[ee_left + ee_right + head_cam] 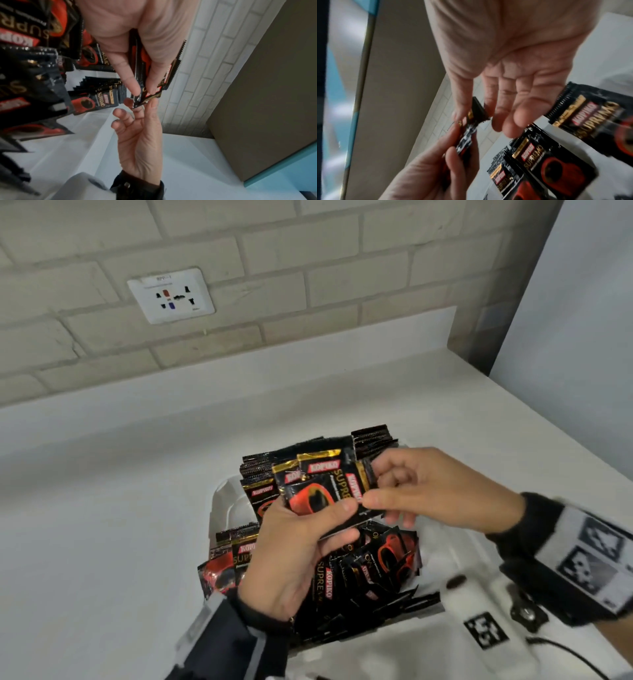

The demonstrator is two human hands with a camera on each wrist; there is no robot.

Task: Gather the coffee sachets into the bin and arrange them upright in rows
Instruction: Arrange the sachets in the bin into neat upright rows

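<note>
A white bin [219,501] on the counter holds several black-and-red coffee sachets. Some stand upright in a row at its back [373,440]; others lie loose and tilted in front [376,559]. Above the bin my left hand [342,522] grips a small fanned stack of sachets [315,487] between thumb and fingers. My right hand [375,486] pinches the right edge of that stack. In the left wrist view the left hand [142,86] holds the stack edge-on while the right hand [142,106] nips its end. The right wrist view shows the right hand [476,119] pinching the stack [469,125].
The white counter [102,525] runs back to a brick wall with a socket plate [171,296]. A pale panel [582,337] stands at the right. A white object with a black marker [484,630] and a cable lies near the front edge.
</note>
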